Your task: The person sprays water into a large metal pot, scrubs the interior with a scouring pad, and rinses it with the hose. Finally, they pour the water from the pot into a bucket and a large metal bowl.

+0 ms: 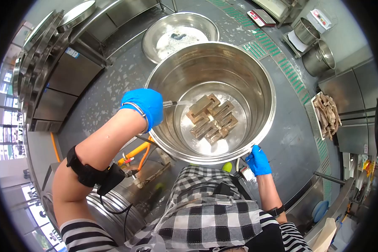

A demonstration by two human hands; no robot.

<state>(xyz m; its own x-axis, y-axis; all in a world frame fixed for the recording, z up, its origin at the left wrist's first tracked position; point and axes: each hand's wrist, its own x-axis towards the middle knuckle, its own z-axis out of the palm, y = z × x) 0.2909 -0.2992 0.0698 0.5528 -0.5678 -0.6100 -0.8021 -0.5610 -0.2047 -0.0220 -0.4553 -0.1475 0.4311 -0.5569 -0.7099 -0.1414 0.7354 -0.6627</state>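
Observation:
My left hand, in a blue glove, is closed around a spray gun, with its metal nozzle pointing right over the large stainless steel pot. A pale jet leaves the nozzle tip. A brownish slotted piece with rectangular openings lies on the pot's shiny bottom. My right hand, also in a blue glove, grips the pot's rim at the near right, its fingers curled at the edge.
Behind the pot, a wide metal basin holds whitish foam and something dark. A white basket of brown strips stands at the right. Orange hose and pipework are at lower left. Green drain grates cross the floor. Smaller pots stand at upper right.

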